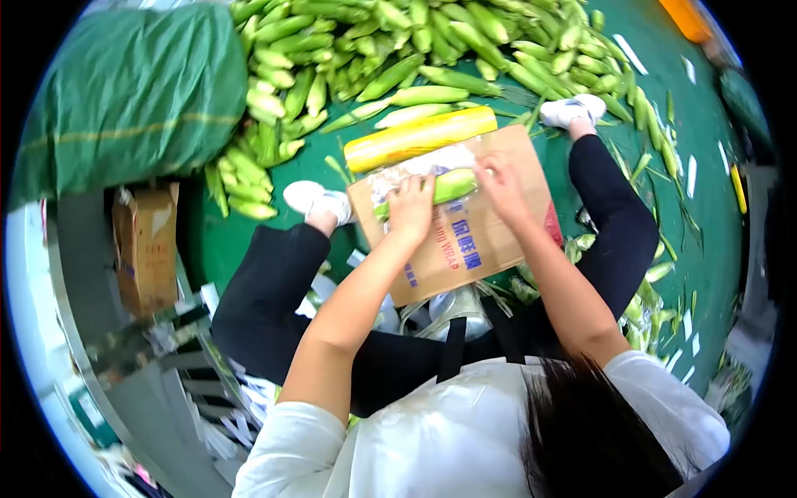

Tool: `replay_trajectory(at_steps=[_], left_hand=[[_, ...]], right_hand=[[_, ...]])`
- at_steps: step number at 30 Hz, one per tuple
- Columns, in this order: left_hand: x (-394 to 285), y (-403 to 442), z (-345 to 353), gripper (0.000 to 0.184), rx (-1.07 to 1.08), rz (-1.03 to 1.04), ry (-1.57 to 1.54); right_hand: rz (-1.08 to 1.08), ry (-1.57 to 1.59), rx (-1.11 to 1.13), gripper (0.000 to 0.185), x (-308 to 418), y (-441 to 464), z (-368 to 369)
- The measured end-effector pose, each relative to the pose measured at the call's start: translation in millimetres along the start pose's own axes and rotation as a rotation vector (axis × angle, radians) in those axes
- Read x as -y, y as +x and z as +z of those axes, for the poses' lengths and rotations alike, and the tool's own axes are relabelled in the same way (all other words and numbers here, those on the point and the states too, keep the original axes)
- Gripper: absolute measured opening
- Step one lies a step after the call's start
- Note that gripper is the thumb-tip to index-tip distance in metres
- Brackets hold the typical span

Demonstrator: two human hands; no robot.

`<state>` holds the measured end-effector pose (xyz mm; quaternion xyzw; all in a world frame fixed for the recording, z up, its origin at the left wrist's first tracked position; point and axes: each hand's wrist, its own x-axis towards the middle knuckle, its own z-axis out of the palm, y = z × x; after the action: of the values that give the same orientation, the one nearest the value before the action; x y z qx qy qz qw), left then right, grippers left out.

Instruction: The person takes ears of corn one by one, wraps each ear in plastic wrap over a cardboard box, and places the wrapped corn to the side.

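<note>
- Dark hair [585,432] hangs nearest the camera, at the bottom right of the frame, over the white shirt [415,448].
- At the centre of the frame, our ear of corn [453,186] lies across the flattish cardboard box [448,249], just below the yellow roll [421,139].
- Our left hand [411,207] has its grip over the ear's left part, fingers draped across and bearing on it.
- Our right hand [500,183] is bent close at the ear's right end; we cannot tell whether its grip pinches the ear, something thin, or nothing.
- Shiny, see-through film [455,156] seems to lie around the ear on the box, so we judge this one to be partway through handling, not finished.
- Much looks left to us: a broad heap of corn [382,37] fills the top of the frame, spreading right and down beside the green sack [137,100] at upper left.
- More green-and-pale pieces [652,307] lie on the green floor [712,224] at lower right; whether those are done, we cannot tell.
</note>
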<state>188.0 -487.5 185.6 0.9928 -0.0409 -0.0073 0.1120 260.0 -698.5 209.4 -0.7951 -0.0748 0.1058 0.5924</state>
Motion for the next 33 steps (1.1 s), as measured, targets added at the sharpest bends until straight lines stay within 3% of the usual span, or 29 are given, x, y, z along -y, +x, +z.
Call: replay_trajectory(at_steps=[2, 3, 5, 7, 8, 9, 12, 13, 16, 17, 21, 24, 25, 29, 33], left_hand=[[8, 3, 6, 0.043, -0.081, 0.051, -0.089], [15, -7, -3, 0.044, -0.181, 0.054, -0.075], [18, -30, -29, 0.047, -0.368, 0.087, -0.05], [46, -67, 0, 0.05, -0.14, 0.344, -0.085], [53, -84, 10, 0.052, -0.023, 0.469, -0.113], [51, -84, 4, 0.055, 0.054, 0.3, -0.115], [48, -76, -14, 0.054, -0.177, 0.059, -0.167], [47, -75, -13, 0.04, -0.245, 0.012, -0.156], [54, -64, -2, 0.023, -0.234, -0.078, -0.129], [58, -56, -3, 0.012, -0.255, -0.032, -0.176], [75, -41, -32, 0.017, -0.13, 0.493, -0.117], [83, -45, -25, 0.014, 0.019, 0.628, -0.348], [76, -43, -44, 0.014, 0.122, 0.448, -0.455], [51, -39, -79, 0.007, 0.085, 0.4, -0.431], [50, -63, -70, 0.014, 0.132, 0.103, -0.614]], right_hand=[[-0.461, -0.383, 0.06, 0.026, -9, 7, 49], [-0.537, -0.645, 0.09, 0.046, 4, -5, 53], [-0.55, -0.639, 0.26, 0.061, 12, 0, 43], [-0.504, -0.783, 0.437, 0.075, -1, 5, 31], [-0.468, -0.774, 0.461, 0.074, -2, 0, 28], [-0.443, -0.769, 0.477, 0.072, 4, 3, 24], [-0.366, -0.69, 0.41, 0.068, -1, 9, 22], [-0.361, -0.647, 0.374, 0.066, -5, 10, 20], [-0.396, -0.606, 0.335, 0.063, -12, 14, 11], [-0.386, -0.6, 0.339, 0.063, -13, 15, 6], [-0.344, -0.498, 0.343, 0.062, -14, 22, -8], [-0.335, -0.434, 0.423, 0.064, -8, 18, -21], [-0.348, -0.431, 0.453, 0.065, -7, 15, -23], [-0.378, -0.603, 0.502, 0.067, 2, 8, -27], [-0.416, -0.704, 0.67, 0.07, -3, 2, -46]])
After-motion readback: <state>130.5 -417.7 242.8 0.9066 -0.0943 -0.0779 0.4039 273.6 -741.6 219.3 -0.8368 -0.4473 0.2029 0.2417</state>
